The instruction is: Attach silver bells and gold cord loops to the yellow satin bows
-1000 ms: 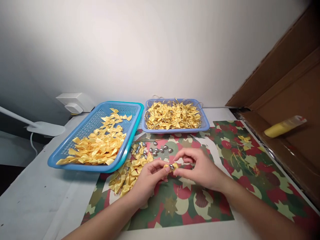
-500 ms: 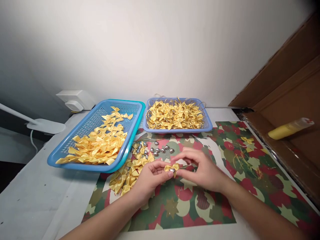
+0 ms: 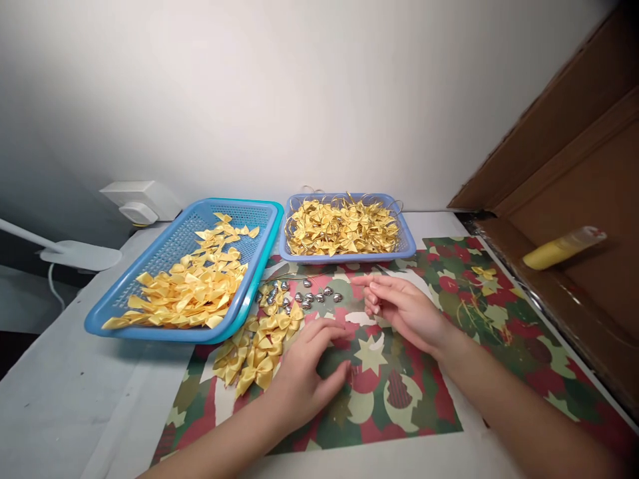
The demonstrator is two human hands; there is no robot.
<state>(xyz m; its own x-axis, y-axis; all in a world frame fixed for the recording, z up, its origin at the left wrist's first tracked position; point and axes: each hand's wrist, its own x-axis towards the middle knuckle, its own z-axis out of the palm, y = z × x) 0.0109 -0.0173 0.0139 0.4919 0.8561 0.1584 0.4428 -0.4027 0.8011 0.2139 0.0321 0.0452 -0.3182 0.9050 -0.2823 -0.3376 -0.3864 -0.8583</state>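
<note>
My left hand (image 3: 312, 372) hovers palm down over the patterned mat (image 3: 359, 406), fingers and thumb apart, with nothing visible in it. Right beside it lies a pile of yellow ribbon bows (image 3: 262, 349). My right hand (image 3: 399, 306) is above the mat, its fingers curled and thumb pressed in, index finger pointing left; whether anything is between them is hidden. Several shiny silver beads (image 3: 319, 297), heart-like in shape, lie between the hands and the baskets. A thin gold cord (image 3: 294, 276) lies behind the beads.
At the left a blue basket (image 3: 94, 326) of loose yellow bows rests on a teal one. A smaller blue basket (image 3: 409, 251) holds bows with gold cords. Cord scraps (image 3: 482, 316) lie on the right, near a yellow tube (image 3: 562, 249) and cardboard (image 3: 574, 166). A lamp base (image 3: 82, 256) stands left.
The hands have moved apart. The bow with a silver bead that both held is no longer visible. My left hand has opened; my right has curled and lifted slightly. The view shifted a little.
</note>
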